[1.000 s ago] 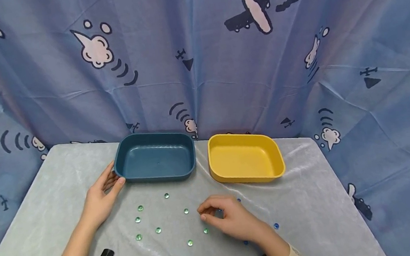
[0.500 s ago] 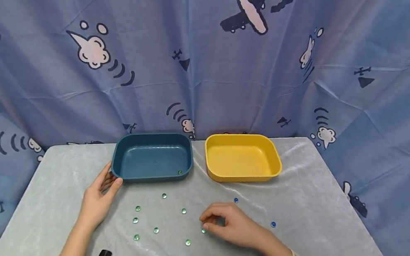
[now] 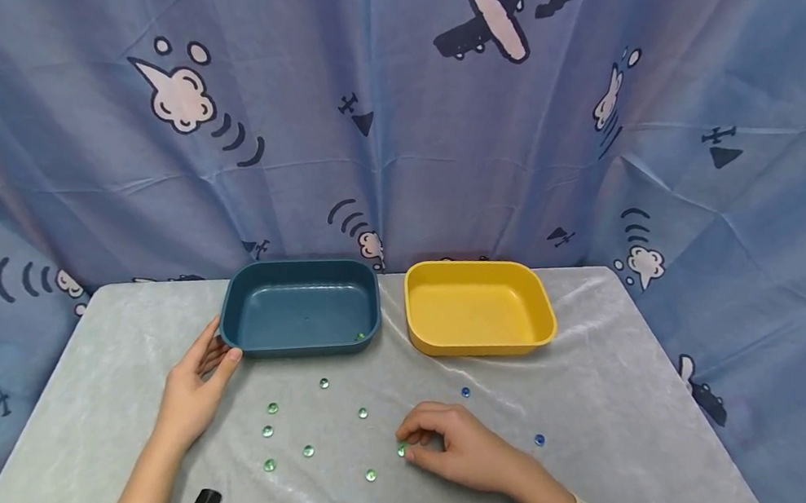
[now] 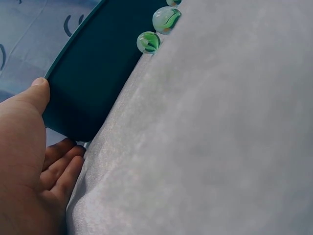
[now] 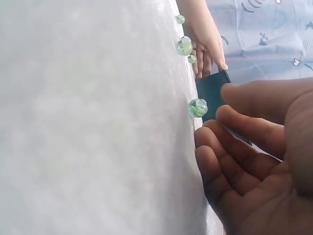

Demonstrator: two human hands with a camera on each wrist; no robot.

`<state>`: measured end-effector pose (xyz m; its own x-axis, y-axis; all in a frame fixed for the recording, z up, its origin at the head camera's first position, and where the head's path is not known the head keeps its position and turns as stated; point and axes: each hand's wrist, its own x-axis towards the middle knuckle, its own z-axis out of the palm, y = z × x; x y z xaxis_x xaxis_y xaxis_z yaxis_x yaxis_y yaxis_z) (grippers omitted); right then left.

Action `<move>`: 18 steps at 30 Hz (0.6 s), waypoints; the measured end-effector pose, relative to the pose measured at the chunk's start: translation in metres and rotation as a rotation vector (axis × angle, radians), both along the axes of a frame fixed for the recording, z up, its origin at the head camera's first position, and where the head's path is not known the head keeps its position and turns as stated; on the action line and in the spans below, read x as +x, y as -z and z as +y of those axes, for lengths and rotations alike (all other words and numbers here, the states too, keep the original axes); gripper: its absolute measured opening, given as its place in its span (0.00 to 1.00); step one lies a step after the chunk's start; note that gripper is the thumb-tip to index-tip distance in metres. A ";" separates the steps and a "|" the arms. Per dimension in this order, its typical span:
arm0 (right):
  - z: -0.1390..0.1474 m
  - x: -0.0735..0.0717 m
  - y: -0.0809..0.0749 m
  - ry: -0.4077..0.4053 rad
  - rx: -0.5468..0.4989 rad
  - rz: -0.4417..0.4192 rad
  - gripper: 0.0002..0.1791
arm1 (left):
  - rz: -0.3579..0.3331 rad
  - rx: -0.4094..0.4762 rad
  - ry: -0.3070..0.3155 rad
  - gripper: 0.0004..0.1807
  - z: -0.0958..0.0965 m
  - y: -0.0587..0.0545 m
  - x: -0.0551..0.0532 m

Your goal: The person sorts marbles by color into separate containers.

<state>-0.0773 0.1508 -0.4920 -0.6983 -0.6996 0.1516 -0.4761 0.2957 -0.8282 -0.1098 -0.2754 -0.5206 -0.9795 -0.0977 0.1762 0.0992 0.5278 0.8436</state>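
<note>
1. The green marble [image 3: 401, 448] lies nearer the person than the teal tray [image 3: 302, 311], beyond the line of its right end and well apart from it; a thumb partly covers it.
2. The right hand [image 3: 460, 446] curves thumb and fingers about this marble. I cannot tell whether they pinch it: the right wrist view shows a marble just beside the fingertips, contact unclear.
3. The left hand [image 3: 192, 388] grips the teal tray's left end, thumb at the near corner; from the head the fingers are partly hidden.
4. Inside the teal tray, near its right near corner, sits a small green bead-like marble [image 3: 360, 336], hard to make out.
5. Seven loose green marbles [image 3: 309, 451] are scattered on the teal tray's near side; the left wrist view cuts one off above.
6. Two blue marbles [image 3: 539, 440] lie to its right, nearer the person.
7. The yellow tray [image 3: 475, 309] stands just right of the teal tray.
8. A printed curtain [image 3: 392, 146] hangs behind the teal tray, cut off above.
</note>
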 end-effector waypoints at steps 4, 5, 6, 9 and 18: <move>0.003 -0.001 0.002 -0.027 -0.002 0.039 0.09 | 0.000 -0.004 0.000 0.40 0.001 0.000 0.000; 0.003 -0.001 0.003 -0.032 0.001 0.043 0.10 | 0.000 -0.004 -0.002 0.40 0.002 0.000 0.000; 0.004 -0.001 0.004 -0.035 0.006 0.042 0.10 | 0.001 -0.004 -0.002 0.40 0.002 -0.001 0.000; 0.005 -0.002 0.005 -0.042 0.017 0.040 0.11 | -0.002 -0.006 -0.004 0.40 0.002 -0.002 0.000; 0.005 -0.003 0.007 -0.057 0.046 0.047 0.14 | -0.003 -0.011 -0.001 0.40 0.002 -0.002 0.001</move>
